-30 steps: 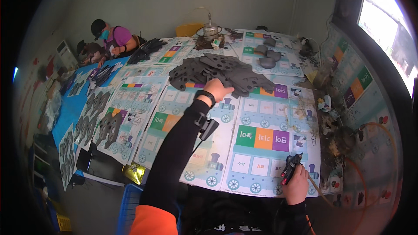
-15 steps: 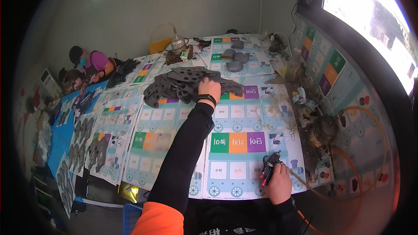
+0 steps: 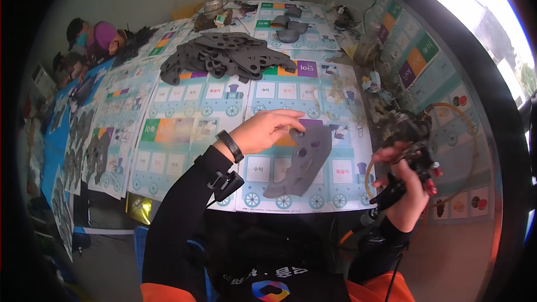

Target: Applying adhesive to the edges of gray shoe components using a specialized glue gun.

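Observation:
My left hand (image 3: pixel 263 133) pinches the upper edge of a dark grey, flat cut-out piece with holes (image 3: pixel 309 162) between thumb and fingers. The piece hangs tilted over the near part of the table and is slightly blurred. In my right hand (image 3: pixel 411 196), raised at the table's right edge, is a black spray gun (image 3: pixel 413 140) with red parts. A thin hose (image 3: pixel 472 128) trails near it. Motion blurs the gun and fingers. Beyond my left hand lies a heap of similar grey perforated pieces (image 3: pixel 224 56).
Printed sheets cover the table (image 3: pixel 190 159). Grey rounded pieces (image 3: pixel 288 36) and a metal pot (image 3: pixel 213 6) stand at the far side. More cut-outs (image 3: pixel 98 156) lie at left, near a co-worker (image 3: pixel 100 36) in purple. A window (image 3: pixel 475 22) is at right.
My left hand has come back from the heap with one grey piece. My right hand has lifted the spray gun off the table. The view has tilted downward.

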`<state>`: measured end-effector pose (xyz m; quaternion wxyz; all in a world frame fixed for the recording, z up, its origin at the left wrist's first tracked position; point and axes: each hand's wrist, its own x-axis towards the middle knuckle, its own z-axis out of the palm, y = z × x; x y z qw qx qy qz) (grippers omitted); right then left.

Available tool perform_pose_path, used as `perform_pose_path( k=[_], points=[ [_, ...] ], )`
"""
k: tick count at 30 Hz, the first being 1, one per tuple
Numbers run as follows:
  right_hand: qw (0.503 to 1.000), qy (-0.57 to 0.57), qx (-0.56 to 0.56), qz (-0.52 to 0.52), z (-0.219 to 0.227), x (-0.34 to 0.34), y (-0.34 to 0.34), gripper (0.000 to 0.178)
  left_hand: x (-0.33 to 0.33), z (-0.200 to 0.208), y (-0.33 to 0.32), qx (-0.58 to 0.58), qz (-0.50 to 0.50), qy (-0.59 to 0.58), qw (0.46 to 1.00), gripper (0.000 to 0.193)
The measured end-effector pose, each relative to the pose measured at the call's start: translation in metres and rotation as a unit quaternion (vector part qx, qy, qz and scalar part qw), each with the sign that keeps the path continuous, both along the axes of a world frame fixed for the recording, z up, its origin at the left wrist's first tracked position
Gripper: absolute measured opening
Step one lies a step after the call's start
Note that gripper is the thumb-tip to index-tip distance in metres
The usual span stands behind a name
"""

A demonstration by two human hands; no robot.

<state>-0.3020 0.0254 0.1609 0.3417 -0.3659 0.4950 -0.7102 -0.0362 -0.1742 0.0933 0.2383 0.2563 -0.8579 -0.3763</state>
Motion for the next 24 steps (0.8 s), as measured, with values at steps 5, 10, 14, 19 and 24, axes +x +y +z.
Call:
perform_pose_path(
  k=[5,10,14,19,24],
  points=[
    [0.996,0.010,-0.089,0.009,0.047,0.009,0.003,0.049,0.024,-0.031,0.080,-0.118,0.277,-0.160,0.940,0.056],
    [0.988,0.089,-0.031,0.125,0.056,0.017,-0.008,0.049,0.015,-0.065,0.136,-0.083,0.256,-0.214,0.939,0.056],
    [0.946,0.124,0.137,0.266,0.053,0.024,-0.019,0.046,0.021,-0.075,0.135,-0.033,0.257,-0.158,0.953,0.041],
    [0.857,0.131,0.306,0.393,0.026,0.022,-0.028,0.036,0.019,-0.076,0.147,-0.042,0.289,-0.105,0.951,0.029],
    [0.834,0.145,0.360,0.391,0.009,0.020,-0.027,0.042,0.010,-0.080,0.146,0.271,0.305,0.126,0.904,0.023]
  ],
)
